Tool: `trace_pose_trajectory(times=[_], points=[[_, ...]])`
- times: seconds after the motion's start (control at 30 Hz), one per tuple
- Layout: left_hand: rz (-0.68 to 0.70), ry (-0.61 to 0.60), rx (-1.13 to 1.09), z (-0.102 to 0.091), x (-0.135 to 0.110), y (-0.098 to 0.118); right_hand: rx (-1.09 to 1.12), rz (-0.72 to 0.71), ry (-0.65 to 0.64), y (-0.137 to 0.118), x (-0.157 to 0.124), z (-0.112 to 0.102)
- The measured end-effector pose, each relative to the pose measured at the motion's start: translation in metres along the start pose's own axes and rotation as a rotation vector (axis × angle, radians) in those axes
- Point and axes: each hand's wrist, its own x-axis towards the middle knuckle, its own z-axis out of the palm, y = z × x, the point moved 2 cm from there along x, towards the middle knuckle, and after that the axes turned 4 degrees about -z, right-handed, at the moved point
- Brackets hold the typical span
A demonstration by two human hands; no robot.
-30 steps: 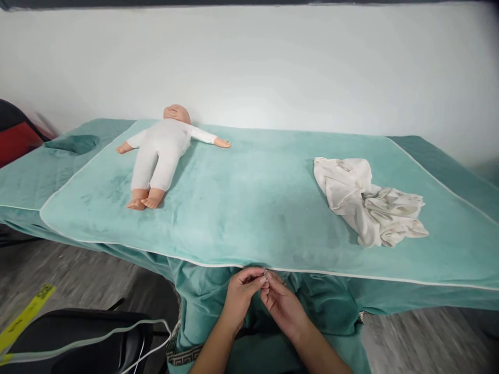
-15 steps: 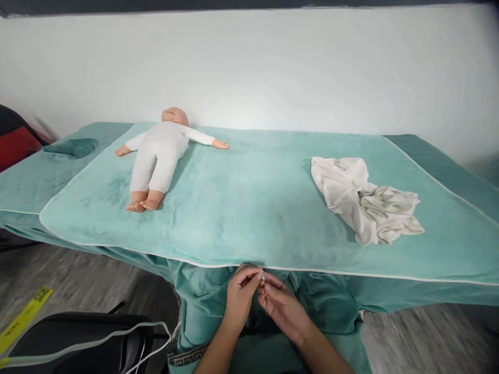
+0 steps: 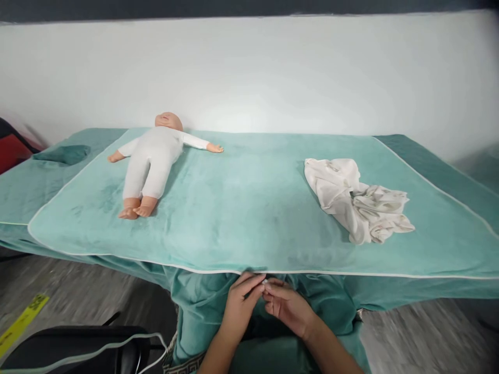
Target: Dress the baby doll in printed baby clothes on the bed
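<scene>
My left hand (image 3: 242, 300) and my right hand (image 3: 286, 303) meet at the near edge of the bed, over the hanging green cover. Their fingertips pinch together around a tiny whitish thing (image 3: 265, 282), too small to name. On the left of the bed a baby doll (image 3: 154, 156) in a white body lies on its back, arms spread and feet toward me. To the right lies a crumpled white cloth (image 3: 356, 200) with a faint pattern. Neither hand touches the doll or the cloth.
A light green sheet (image 3: 241, 208) with white piping covers the bed. Behind it rises a white wall (image 3: 249, 72). A black chair (image 3: 89, 348) with a pale cable (image 3: 105, 345) over it stands at lower left, near a yellow floor strip (image 3: 23, 324).
The view has shifted slightly, so the doll and cloth appear a little further left. My fingers have come closer together around the small whitish thing; the doll and cloth lie as before.
</scene>
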Motion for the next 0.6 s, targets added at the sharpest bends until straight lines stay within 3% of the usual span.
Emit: trace_pose_trajectory(times=[0.1, 0.2, 0.33, 0.43, 0.6], points=[[0.002, -0.136, 0.035, 0.001, 0.000, 0.004, -0.155, 0.078, -0.062, -0.011, -0.003, -0.011], [0.035, -0.178, 0.117, 0.004, -0.001, 0.005, -0.266, 0.096, -0.060, -0.017, -0.005, -0.016], [0.170, -0.055, 0.292, 0.010, -0.005, -0.002, -0.275, 0.045, -0.026, -0.018, -0.010, -0.012], [0.312, 0.078, 0.441, 0.012, -0.008, -0.008, -0.135, 0.043, -0.054, -0.013, -0.015, -0.006], [0.395, 0.276, 0.599, 0.005, -0.012, -0.005, 0.099, 0.132, -0.273, 0.000, -0.021, 0.004]])
